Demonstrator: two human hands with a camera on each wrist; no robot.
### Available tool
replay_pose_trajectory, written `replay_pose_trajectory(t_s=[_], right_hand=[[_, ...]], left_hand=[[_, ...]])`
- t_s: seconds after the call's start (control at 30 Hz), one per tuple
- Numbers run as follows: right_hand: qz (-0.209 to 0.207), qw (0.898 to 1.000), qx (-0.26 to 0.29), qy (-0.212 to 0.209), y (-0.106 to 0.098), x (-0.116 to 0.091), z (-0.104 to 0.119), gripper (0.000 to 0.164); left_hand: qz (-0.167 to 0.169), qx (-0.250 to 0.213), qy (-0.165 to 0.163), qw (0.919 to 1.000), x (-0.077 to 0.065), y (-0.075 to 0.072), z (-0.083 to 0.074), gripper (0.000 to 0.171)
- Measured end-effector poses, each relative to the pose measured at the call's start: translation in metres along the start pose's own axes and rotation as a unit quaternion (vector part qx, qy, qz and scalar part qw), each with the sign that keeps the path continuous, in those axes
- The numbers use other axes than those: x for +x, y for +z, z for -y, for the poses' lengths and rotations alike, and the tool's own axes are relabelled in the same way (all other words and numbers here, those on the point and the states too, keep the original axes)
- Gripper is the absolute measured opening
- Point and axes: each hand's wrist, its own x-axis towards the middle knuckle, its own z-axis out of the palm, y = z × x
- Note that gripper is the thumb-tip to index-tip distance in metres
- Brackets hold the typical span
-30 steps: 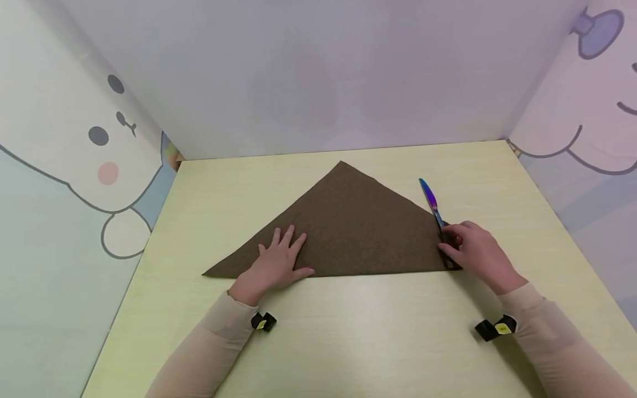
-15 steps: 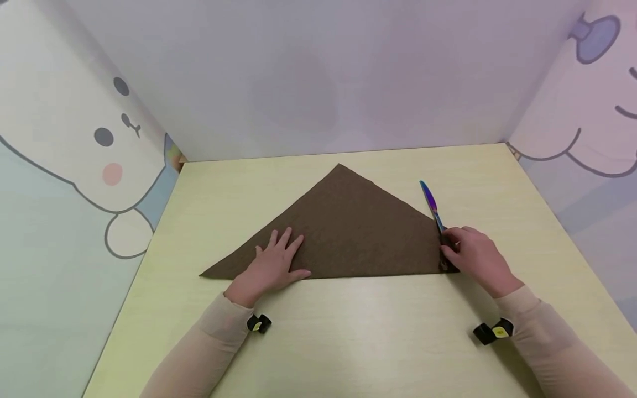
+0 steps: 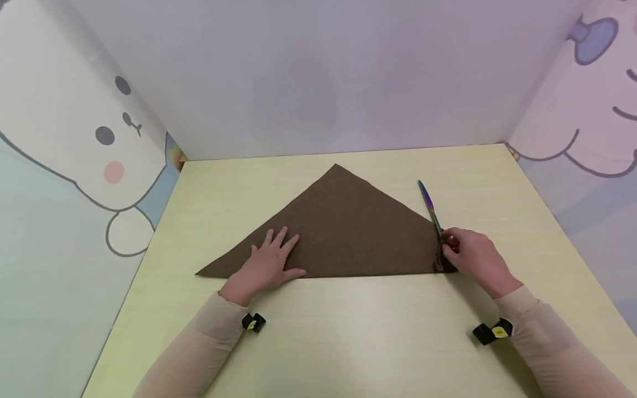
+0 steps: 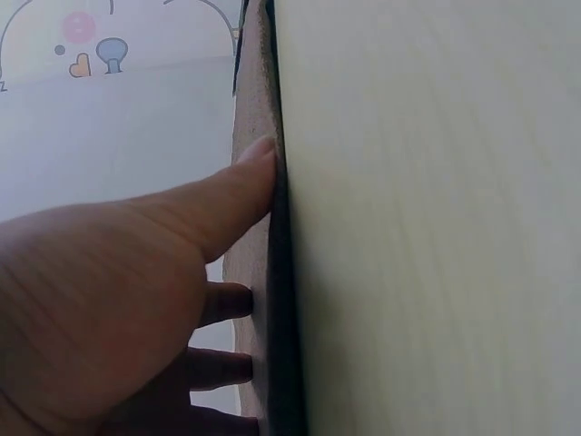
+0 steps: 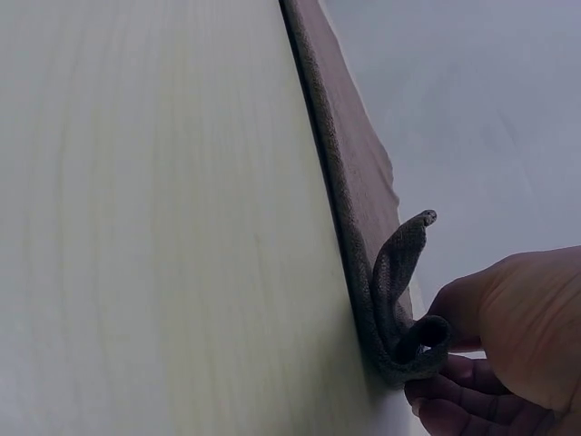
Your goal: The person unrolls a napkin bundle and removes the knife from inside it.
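Note:
A brown cloth (image 3: 358,232) lies folded into a wide triangle on the table, its long edge towards me. My left hand (image 3: 262,262) rests flat on its left part, fingers spread, the thumb along the near fold. At the right corner, my right hand (image 3: 479,258) pinches the cloth between thumb and fingers. In the right wrist view that end of the cloth (image 5: 395,268) curls up into a loose roll. A knife with a shiny blue-purple blade (image 3: 426,196) lies across this corner, blade pointing away past the cloth; its handle is mostly hidden by cloth and fingers.
The pale wooden table (image 3: 348,331) extends all around the cloth. A plain light wall (image 3: 318,77) stands behind it, with cartoon-printed walls at left (image 3: 55,249) and right (image 3: 562,110). Each sleeve carries a small black wrist device (image 3: 492,331).
My left hand and the cloth have slid slightly left. The right corner has curled further in under my right fingers, and the knife blade has turned more edge-on.

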Motion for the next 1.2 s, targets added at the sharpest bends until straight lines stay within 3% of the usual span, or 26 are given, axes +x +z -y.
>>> replay_pose_trajectory(t_s=[0.6,1.2], right_hand=[[0.035,0.998,0.012,0.055,-0.0045,-0.0007,-0.002,0.018],[0.029,1.0,0.008,-0.006,-0.0017,-0.002,-0.0077,0.016]], left_hand=[[-0.001,-0.002,0.004,1.0,-0.0022,-0.0016,-0.0002,0.087],[-0.002,-0.002,0.004,1.0,-0.0039,-0.0042,-0.0024,0.087]])
